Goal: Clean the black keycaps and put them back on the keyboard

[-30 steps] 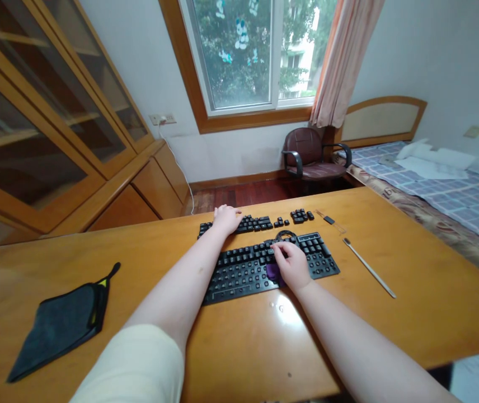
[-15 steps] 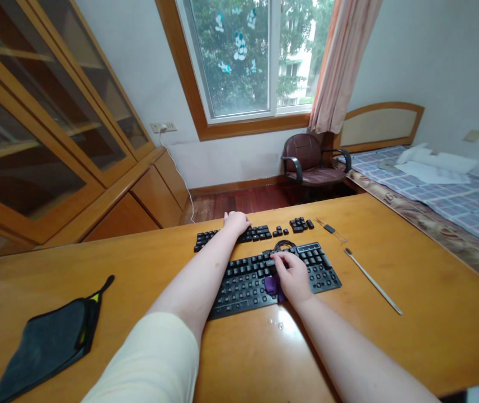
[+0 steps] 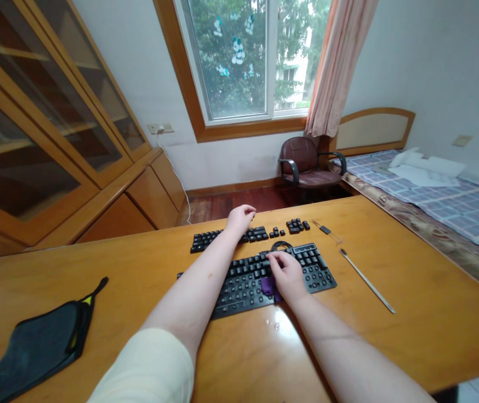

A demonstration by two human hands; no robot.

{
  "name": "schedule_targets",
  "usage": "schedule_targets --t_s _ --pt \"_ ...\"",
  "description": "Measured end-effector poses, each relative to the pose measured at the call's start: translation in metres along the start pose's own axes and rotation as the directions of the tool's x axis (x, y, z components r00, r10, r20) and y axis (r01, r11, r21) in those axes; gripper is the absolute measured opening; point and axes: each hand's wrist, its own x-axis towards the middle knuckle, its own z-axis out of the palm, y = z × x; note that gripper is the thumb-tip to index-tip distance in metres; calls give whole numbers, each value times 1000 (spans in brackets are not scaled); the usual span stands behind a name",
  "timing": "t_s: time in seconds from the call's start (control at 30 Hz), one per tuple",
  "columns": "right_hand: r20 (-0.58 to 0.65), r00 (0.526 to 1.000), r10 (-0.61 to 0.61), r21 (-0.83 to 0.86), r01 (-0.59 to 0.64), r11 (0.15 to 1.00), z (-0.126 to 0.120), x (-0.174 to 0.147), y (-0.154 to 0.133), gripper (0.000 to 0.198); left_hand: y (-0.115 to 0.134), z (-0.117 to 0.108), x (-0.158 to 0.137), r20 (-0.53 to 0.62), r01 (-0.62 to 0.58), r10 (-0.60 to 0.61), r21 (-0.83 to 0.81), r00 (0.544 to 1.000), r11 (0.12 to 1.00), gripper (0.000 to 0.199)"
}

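A black keyboard (image 3: 243, 288) lies on the desk, its upper rows and part of the right side bearing keycaps while bare switch posts show lower down. Behind it, loose black keycaps (image 3: 206, 240) are lined up in rows. My left hand (image 3: 239, 219) is raised just over those rows, thumb and forefinger pinched on a small dark piece that looks like a keycap (image 3: 253, 216). Over the keyboard's middle, my right hand (image 3: 289, 275) is closed, fingertips together by the upper rows. A purple cloth (image 3: 267, 286) bunches out from under its palm.
A thin brush (image 3: 367, 281) lies right of the keyboard, near a wire keycap puller (image 3: 325, 229). A dark pouch (image 3: 40, 347) lies at the left of the wooden desk (image 3: 139, 257). Beyond the desk are a chair (image 3: 302, 162) and a bed (image 3: 432, 207).
My left hand has lifted off the loose keycap rows and now shows a pinch with a small dark piece. My right hand stays over the keyboard. The view has shifted slightly.
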Motion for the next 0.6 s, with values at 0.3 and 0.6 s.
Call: schedule_targets --t_s 0.3,0.6 --pt "25 999 -43 -200 47 979 -6 4 -3 21 10 3 -122 164 214 -138 -712 977 668 32" --pt "63 995 -81 -212 93 973 -8 -2 -21 19 -6 -9 -195 -146 77 -215 -630 966 773 29"
